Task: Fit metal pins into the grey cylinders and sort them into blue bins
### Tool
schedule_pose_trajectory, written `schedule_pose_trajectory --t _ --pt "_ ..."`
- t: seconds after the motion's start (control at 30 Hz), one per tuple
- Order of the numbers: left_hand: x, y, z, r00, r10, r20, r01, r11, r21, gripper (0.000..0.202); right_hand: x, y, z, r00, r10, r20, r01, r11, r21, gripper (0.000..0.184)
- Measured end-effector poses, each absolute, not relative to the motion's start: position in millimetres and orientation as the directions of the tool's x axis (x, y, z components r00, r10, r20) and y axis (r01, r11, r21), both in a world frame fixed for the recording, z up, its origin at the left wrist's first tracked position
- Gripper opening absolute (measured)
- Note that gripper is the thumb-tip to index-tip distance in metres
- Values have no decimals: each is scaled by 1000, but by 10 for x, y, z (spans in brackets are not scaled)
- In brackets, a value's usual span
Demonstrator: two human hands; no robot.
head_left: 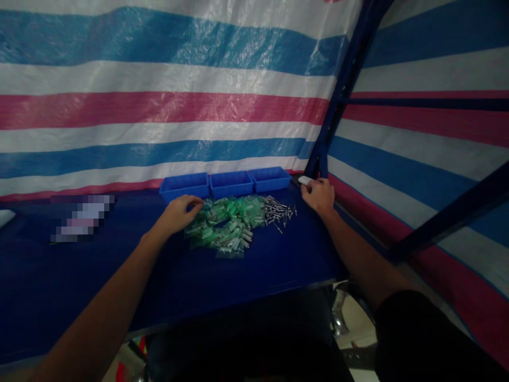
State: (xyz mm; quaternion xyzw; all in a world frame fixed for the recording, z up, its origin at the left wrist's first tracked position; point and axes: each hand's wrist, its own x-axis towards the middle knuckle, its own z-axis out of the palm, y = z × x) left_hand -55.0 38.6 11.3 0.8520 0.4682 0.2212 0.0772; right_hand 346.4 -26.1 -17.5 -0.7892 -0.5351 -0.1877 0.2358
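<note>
A pile of small clear and green plastic bags (222,223) lies on the blue tabletop (270,265), with silvery metal pieces showing in some of them. To its right is a heap of loose rivet-like metal pins (276,211). My left hand (178,214) is at the left edge of the bags, its fingers bent with a gap between thumb and forefinger, and I see nothing held. Right of the pins, my right hand (321,196) has its fingers closed on a small white object (305,180), whose kind I cannot make out.
Three blue bins (230,184) stand in a row behind the pile. A blurred-out flat item (83,218) lies on the left, and a white thing (6,216) shows at the far left edge. Striped sheeting (167,111) and a dark blue post (338,95) border the table.
</note>
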Motion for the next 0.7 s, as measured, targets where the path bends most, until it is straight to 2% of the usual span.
schedule_pose_trajectory --t 0.13,0.3,0.4,0.5,0.6,0.7 --pt "-610 418 42 445 855 266 787 -515 339 41 3481 -257 -164 398 790 466 917 -349 -191 38" --pt "-610 473 -2 401 884 238 785 -466 407 44 3692 -190 -60 536 628 564 842 -441 -309 49" --pt "-607 481 -7 392 895 213 781 -446 437 45 3865 -109 -18 481 715 507 875 -426 -230 50" --pt "-653 445 2 405 896 180 796 -443 412 46 3942 13 -13 435 798 418 900 -394 -185 51" --pt "-737 376 9 410 903 127 821 -426 381 47 3952 101 -33 436 804 404 899 -379 -218 51" --pt "-800 334 -12 378 916 136 827 -400 395 48 3977 68 -103 449 733 512 892 -339 -298 58"
